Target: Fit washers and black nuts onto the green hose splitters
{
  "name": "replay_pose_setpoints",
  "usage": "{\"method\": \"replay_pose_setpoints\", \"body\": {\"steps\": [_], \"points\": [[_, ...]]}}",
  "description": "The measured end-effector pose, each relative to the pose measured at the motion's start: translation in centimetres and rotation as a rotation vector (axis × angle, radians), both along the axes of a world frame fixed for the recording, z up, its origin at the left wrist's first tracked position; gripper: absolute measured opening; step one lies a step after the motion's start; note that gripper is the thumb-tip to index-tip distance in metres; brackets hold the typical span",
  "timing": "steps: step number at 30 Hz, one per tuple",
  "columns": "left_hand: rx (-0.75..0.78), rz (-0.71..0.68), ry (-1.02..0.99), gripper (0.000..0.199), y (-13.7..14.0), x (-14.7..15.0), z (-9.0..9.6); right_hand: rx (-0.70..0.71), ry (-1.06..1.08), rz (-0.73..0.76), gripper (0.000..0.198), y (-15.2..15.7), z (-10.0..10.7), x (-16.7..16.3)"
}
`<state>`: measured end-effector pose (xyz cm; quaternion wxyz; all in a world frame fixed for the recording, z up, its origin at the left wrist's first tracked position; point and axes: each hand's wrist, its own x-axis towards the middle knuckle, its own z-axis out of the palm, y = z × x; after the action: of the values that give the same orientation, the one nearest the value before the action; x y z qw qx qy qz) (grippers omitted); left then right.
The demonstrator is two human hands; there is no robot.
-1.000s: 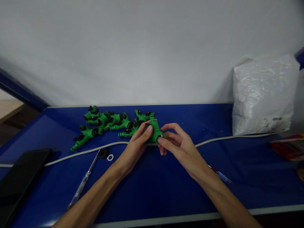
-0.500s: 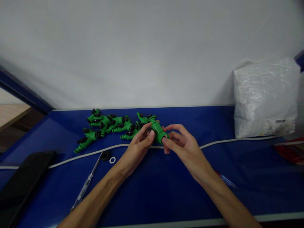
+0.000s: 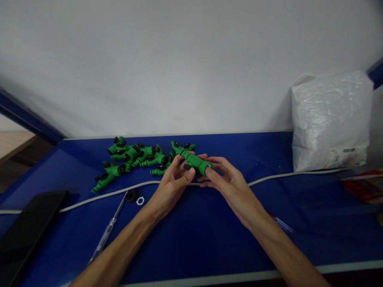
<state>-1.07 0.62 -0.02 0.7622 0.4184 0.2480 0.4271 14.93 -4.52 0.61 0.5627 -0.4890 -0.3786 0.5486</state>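
Note:
Above the blue table I hold a green plastic hose connector (image 3: 196, 162) with a black part at its side. My left hand (image 3: 176, 178) is closed around its left side, thumb on the black part. My right hand (image 3: 229, 179) grips the wider, open end, with the thumb at the opening and the other fingers behind. Part of the connector is hidden by my fingers. Just behind lies a green Y-shaped hose splitter (image 3: 178, 148) with black levers. More splitters (image 3: 111, 172) of this kind are heaped to the left.
A white cable (image 3: 272, 176) crosses the table. Left of my arm lie a screwdriver (image 3: 106, 235), a black ring (image 3: 131, 195) and a white ring nut (image 3: 140, 201). A black flat device (image 3: 32, 227) is at far left. A pen (image 3: 281, 222) and a white plastic-wrapped package (image 3: 330, 123) are at right.
The connector has tilted closer to level in my hands. My right thumb has moved over its open end, and the right fingers have shifted left behind it. The view has shifted slightly.

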Motion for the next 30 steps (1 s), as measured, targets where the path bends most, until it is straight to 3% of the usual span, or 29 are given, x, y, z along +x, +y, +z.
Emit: {"method": "replay_pose_setpoints", "body": {"steps": [9,18,22,25,30], "points": [[-0.007,-0.004,0.006,0.044,0.14,-0.06,-0.23,0.02,0.146,0.037,0.037,-0.1,0.61,0.04],[0.127,-0.029,0.02,0.041,0.21,-0.18,-0.98,0.091,0.197,0.05,0.028,-0.11,0.62,0.16],[0.169,0.027,0.036,0.038,0.27,0.07,-0.89,0.07,0.246,0.024,0.028,-0.06,0.67,0.2],[0.166,0.07,0.083,0.041,0.15,0.05,-0.62,0.08,0.229,-0.012,0.03,-0.06,0.71,0.25],[0.103,-0.006,0.159,0.029,0.04,-0.32,-0.42,0.096,0.108,-0.01,0.031,-0.24,0.72,0.25]]}}
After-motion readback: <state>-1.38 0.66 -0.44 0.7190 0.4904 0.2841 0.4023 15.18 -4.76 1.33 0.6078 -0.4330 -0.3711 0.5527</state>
